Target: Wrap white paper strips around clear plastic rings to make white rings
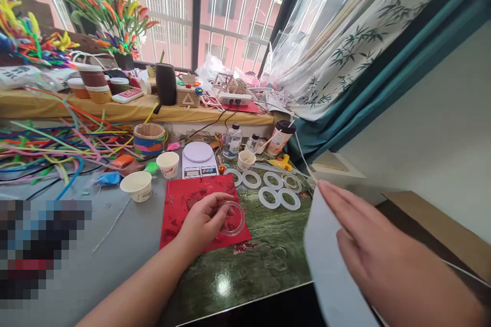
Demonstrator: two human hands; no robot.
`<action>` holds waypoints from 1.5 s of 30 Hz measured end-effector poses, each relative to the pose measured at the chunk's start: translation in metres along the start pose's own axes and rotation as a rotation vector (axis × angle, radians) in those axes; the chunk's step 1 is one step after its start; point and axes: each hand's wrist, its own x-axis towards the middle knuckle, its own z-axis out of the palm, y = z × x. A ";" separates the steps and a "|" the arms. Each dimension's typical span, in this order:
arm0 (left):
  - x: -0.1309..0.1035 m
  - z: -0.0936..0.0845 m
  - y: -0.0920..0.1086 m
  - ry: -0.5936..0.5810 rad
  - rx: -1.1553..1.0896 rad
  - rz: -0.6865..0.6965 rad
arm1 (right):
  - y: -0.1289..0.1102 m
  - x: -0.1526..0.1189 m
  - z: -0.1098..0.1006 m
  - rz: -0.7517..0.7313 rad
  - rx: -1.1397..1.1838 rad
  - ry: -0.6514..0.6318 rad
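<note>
On the red sheet, my left hand is closed, with thumb and fingers pinching the left rim of a clear ring. This ring is translucent and bangle-shaped, and its left part is hidden behind my fingers. At the right, my right hand grips a white sheet that hangs over the table's front right edge, with the thumb on the near side. Several milky white rings lie on the dark green marbled tabletop beyond the red sheet, beside a clear yellowish ring.
A white kitchen scale stands behind the red sheet, between paper cups. A bottle, a lidded drink cup and a yellow glue gun are at the back. Coloured pipe cleaners cover the left side, below a crowded windowsill.
</note>
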 end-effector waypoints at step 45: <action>-0.010 0.006 -0.012 -0.157 0.325 0.147 | 0.150 0.104 0.206 0.753 0.280 -0.532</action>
